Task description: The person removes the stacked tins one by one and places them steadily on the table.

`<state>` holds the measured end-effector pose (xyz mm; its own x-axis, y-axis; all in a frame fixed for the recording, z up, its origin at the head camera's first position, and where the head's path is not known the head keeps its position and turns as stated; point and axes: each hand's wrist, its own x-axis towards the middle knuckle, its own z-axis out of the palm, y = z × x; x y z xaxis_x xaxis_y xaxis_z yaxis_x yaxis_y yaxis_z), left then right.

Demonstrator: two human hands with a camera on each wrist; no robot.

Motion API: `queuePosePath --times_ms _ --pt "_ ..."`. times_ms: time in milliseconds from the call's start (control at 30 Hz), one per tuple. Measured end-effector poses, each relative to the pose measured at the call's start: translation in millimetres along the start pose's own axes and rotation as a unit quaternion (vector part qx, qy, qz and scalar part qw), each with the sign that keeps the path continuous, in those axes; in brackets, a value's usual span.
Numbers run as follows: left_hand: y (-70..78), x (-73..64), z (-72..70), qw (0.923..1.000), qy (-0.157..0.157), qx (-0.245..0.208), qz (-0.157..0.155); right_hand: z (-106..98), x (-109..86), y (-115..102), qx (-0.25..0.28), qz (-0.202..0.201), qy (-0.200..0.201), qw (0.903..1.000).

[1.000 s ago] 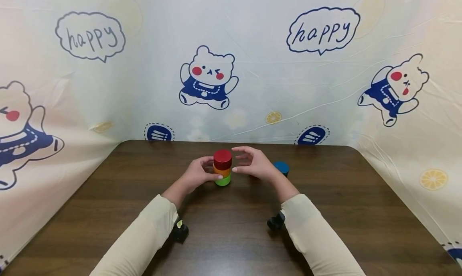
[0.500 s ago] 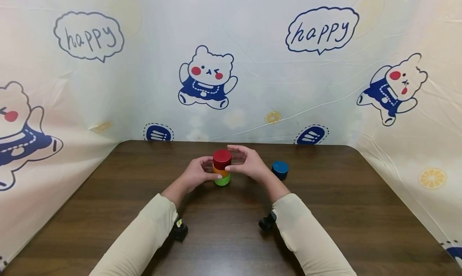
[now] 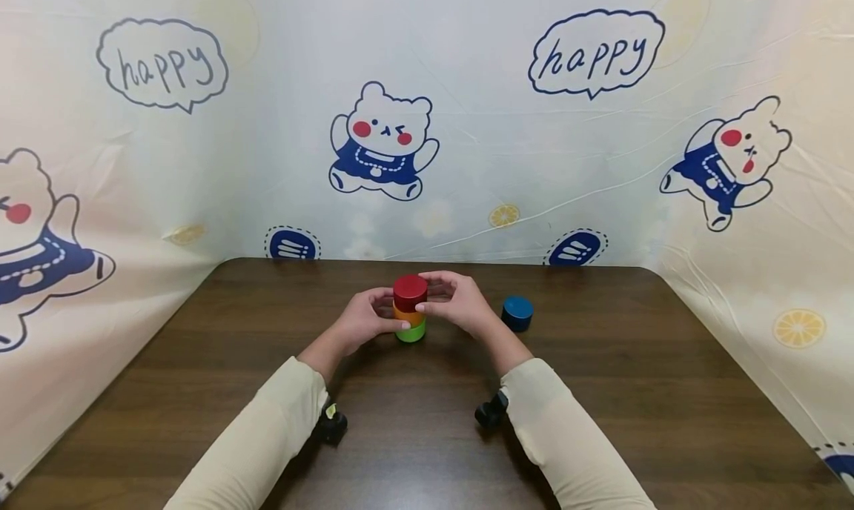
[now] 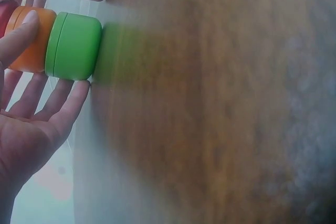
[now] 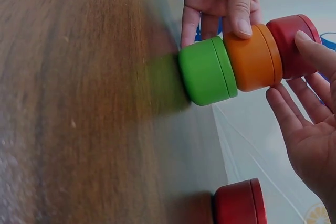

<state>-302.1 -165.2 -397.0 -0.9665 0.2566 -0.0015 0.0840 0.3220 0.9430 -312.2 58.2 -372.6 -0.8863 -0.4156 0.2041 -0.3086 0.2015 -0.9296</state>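
Observation:
Three small round lidded jars stand upright in a stack: a green jar [image 3: 410, 333] at the bottom, an orange jar [image 5: 254, 59] in the middle and a red jar [image 3: 410, 293] on top. From the left side, my left hand [image 3: 363, 317] holds the orange jar, thumb on its front and fingers behind the stack, some of them reaching down along the green jar in the left wrist view. My right hand [image 3: 460, 302] grips the top red jar from the right, its thumb on the front and its fingers passing behind.
On the table [image 3: 414, 451], a blue-topped jar [image 3: 517, 314] stands right of my right hand. Another red jar [image 5: 239, 203] stands beside the stack in the wrist views. A printed cloth [image 3: 480, 147] hangs behind the table's far edge.
My right hand has moved left, from just beside the stack onto the top red jar. The blue-topped jar has come into fuller view. My left hand has stayed on the orange jar.

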Motion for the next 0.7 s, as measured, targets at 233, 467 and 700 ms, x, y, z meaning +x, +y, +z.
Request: queuePosePath --times_ms 233,467,700 --pt "-1.2 -0.3 0.2 1.0 0.0 -0.002 0.006 0.1 1.1 -1.8 0.025 -0.016 -0.013 0.9995" --pt "5.6 -3.6 -0.1 1.0 0.0 0.001 -0.003 1.4 3.4 -3.7 0.023 -0.006 -0.02 0.9995" --pt "-0.3 0.3 -1.4 1.0 0.002 0.001 -0.005 -0.7 -0.5 -4.0 0.034 -0.01 -0.006 0.9993"
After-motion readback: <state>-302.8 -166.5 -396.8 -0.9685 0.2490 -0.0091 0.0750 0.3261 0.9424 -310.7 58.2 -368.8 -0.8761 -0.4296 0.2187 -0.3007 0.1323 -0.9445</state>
